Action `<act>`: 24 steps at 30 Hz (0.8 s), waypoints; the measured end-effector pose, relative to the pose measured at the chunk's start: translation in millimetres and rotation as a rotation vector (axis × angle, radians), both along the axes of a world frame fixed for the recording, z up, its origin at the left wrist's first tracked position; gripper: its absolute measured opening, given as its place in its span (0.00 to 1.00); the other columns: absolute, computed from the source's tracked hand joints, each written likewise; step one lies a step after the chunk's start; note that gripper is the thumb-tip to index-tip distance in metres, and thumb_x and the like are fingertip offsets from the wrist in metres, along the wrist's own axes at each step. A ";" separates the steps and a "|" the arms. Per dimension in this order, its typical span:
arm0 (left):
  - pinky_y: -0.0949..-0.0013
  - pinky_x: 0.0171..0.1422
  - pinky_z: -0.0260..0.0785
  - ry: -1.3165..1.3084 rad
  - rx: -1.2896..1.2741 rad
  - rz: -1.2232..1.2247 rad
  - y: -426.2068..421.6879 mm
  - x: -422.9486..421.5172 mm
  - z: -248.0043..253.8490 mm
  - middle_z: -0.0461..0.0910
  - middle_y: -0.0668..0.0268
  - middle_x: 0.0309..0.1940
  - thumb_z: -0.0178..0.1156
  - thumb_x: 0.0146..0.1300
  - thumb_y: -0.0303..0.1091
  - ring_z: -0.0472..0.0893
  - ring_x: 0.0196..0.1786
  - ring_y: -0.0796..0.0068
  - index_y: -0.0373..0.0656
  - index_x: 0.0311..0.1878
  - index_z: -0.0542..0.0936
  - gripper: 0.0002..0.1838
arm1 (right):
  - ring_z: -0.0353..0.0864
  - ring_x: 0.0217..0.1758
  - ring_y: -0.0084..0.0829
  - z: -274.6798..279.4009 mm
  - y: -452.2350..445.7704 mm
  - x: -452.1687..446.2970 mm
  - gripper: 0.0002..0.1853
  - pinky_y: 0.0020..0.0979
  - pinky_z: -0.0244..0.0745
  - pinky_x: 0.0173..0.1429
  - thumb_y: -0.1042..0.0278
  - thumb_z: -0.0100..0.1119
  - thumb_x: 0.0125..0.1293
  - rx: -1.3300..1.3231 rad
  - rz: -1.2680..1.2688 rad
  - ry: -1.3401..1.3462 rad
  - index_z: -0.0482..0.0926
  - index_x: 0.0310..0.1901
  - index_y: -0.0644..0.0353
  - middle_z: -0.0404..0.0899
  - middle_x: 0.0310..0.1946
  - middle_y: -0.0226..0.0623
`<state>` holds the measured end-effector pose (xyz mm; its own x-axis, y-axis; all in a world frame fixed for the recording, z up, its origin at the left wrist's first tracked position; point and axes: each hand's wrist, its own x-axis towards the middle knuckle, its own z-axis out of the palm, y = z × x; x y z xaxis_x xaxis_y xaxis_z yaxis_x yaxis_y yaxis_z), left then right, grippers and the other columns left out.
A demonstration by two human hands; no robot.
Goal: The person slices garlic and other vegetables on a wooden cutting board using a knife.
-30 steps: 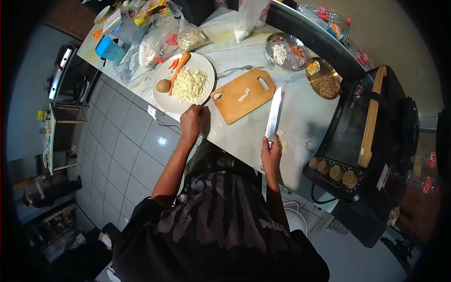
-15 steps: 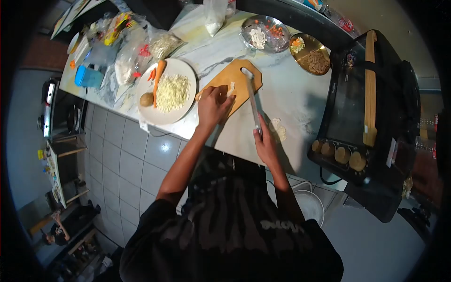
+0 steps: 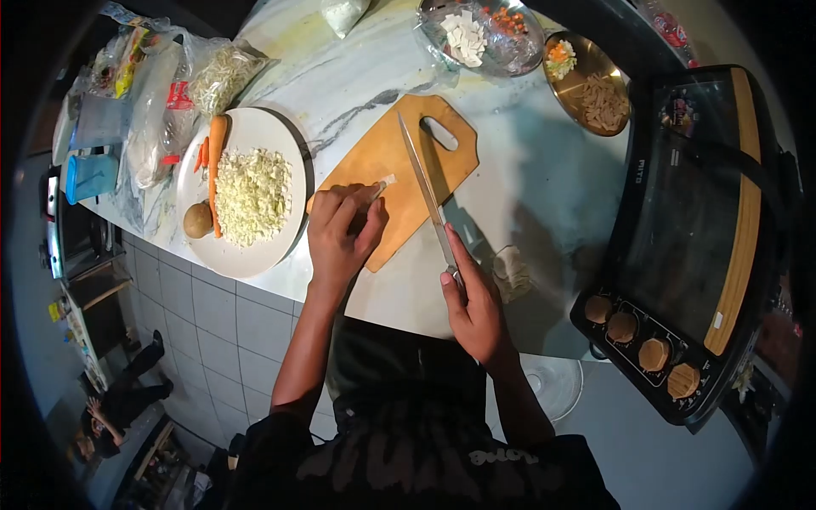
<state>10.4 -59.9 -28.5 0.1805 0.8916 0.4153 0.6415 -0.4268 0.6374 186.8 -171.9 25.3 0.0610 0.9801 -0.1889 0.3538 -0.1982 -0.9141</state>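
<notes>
A wooden cutting board [image 3: 374,161] with a handle slot lies on the marble-look counter. My left hand [image 3: 344,231] rests at its near left edge, fingers curled together on a small pale piece of food [image 3: 388,180]. My right hand [image 3: 476,310] grips a knife [image 3: 422,174] by its handle. The blade points away from me over the right part of the board, apart from the pale piece. Left of the board, a white plate [image 3: 189,246] holds chopped pale vegetable [image 3: 253,195], a carrot [image 3: 218,161], small red chilies [image 3: 202,155] and a round brown item [image 3: 198,221].
Behind are a bowl [image 3: 537,64] with white pieces and diced orange bits, and a metal plate [image 3: 614,126] of brown strips. A black toaster oven [image 3: 680,221] stands right; pale scraps [image 3: 512,270] lie near it. Plastic bags [image 3: 157,110] and a blue container [image 3: 92,177] are left.
The view has come closer to the counter. My left fingers are now at the pale piece, which lay just beyond them before. The knife blade has moved further over the board.
</notes>
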 end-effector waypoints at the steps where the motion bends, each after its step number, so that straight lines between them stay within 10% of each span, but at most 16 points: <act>1: 0.65 0.45 0.72 0.004 -0.008 -0.001 -1.1 0.1 -0.1 0.82 0.65 0.37 0.68 0.57 0.23 0.78 0.38 0.65 0.43 0.46 0.87 0.13 | 0.76 0.62 0.57 -2.0 -0.4 -2.6 0.30 0.45 0.73 0.63 0.76 0.49 0.74 0.043 0.011 -0.034 0.61 0.77 0.54 0.74 0.63 0.57; 8: 0.67 0.38 0.69 0.079 0.017 -0.035 2.8 -0.8 -0.6 0.78 0.68 0.34 0.71 0.54 0.21 0.74 0.35 0.69 0.50 0.51 0.88 0.20 | 0.79 0.38 0.53 -2.3 -0.5 -10.5 0.32 0.49 0.74 0.45 0.74 0.50 0.74 -0.060 0.088 -0.236 0.60 0.78 0.39 0.73 0.37 0.50; 24: 0.65 0.37 0.70 0.076 0.006 -0.046 5.6 1.8 -2.1 0.78 0.67 0.35 0.70 0.57 0.26 0.74 0.34 0.68 0.45 0.46 0.89 0.13 | 0.80 0.30 0.54 6.7 1.0 -14.9 0.40 0.49 0.76 0.37 0.78 0.54 0.69 -0.137 0.122 -0.363 0.56 0.79 0.35 0.73 0.32 0.50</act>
<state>12.1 -54.3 -30.7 0.2525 0.8790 0.4046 0.6671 -0.4610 0.5852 171.9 -170.8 32.0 0.0323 0.9515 -0.3060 0.6774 -0.2459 -0.6932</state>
